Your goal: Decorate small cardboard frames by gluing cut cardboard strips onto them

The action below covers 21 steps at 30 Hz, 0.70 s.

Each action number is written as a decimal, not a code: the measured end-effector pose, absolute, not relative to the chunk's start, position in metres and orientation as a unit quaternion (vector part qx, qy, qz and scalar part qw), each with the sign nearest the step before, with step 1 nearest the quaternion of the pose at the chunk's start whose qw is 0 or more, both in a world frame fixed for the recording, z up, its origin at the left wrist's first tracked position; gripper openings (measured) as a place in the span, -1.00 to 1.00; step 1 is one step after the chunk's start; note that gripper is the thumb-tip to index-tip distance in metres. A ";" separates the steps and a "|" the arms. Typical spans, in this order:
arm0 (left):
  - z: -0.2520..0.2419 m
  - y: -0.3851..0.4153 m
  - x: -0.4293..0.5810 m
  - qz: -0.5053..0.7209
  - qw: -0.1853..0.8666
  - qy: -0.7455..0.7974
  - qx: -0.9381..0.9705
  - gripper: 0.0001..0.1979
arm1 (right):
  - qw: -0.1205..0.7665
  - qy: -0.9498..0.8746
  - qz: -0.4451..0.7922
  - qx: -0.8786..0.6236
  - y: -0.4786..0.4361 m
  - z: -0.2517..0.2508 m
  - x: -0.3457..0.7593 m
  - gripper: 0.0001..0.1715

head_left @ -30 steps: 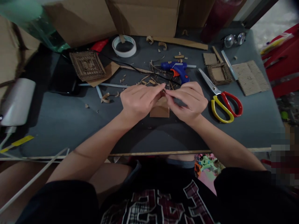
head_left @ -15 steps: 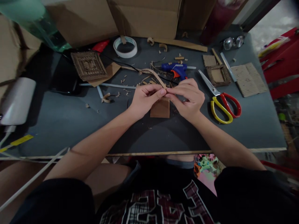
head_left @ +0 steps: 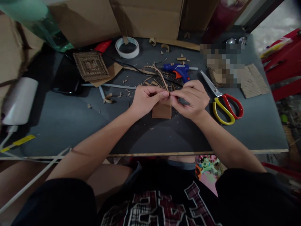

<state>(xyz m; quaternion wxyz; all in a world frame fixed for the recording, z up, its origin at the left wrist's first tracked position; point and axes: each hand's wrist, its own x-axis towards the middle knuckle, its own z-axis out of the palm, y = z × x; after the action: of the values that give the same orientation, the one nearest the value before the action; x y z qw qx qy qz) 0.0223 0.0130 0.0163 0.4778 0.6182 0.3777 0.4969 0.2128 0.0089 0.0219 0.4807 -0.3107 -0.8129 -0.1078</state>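
A thin cardboard strip (head_left: 164, 80) is standing out from the fingertips just past the far edge of a brown cardboard square (head_left: 161, 110), its near end being caught above that edge. Its long axis is running away from the person and slanting left of the square, then curling over leftward at the far end. The left hand (head_left: 147, 99) is lying on the square's left and the right hand (head_left: 192, 97) on its right; neither is clearly nearer, since both are meeting at the strip's near end. The grip of each hand is pressing together, thumb and index finger pinching that end

Beyond the square, cardboard scraps (head_left: 149, 82) are lying loose, with a blue glue gun (head_left: 175, 68) resting behind them, slightly right. Scissors (head_left: 217, 91) are lying open to the square's right; a tape roll (head_left: 128, 55) is sitting far to its left rear, and a layered cardboard piece (head_left: 91, 66) farther left. All are resting on the table (head_left: 117, 131)

Fingers are covering the strip's tip and the square's far part; the far curl is blending into the scraps, and a pixelated patch is masking things well right of the square
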 end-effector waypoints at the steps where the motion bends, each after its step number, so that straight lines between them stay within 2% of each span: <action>1: 0.017 0.013 0.022 0.496 0.473 0.380 0.621 -0.54 | 0.470 -0.816 -0.113 -0.317 0.009 0.021 0.214 -0.89; 21: 0.019 0.011 0.023 0.492 0.462 0.393 0.625 -0.52 | 0.441 -0.819 -0.116 -0.348 0.007 0.024 0.209 -0.86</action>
<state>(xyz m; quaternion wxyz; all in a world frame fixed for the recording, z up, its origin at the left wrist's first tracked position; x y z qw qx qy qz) 0.0235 0.0111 0.0185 0.4618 0.6249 0.3931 0.4917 0.2090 0.0067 0.0242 0.4411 -0.3481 -0.8191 -0.1156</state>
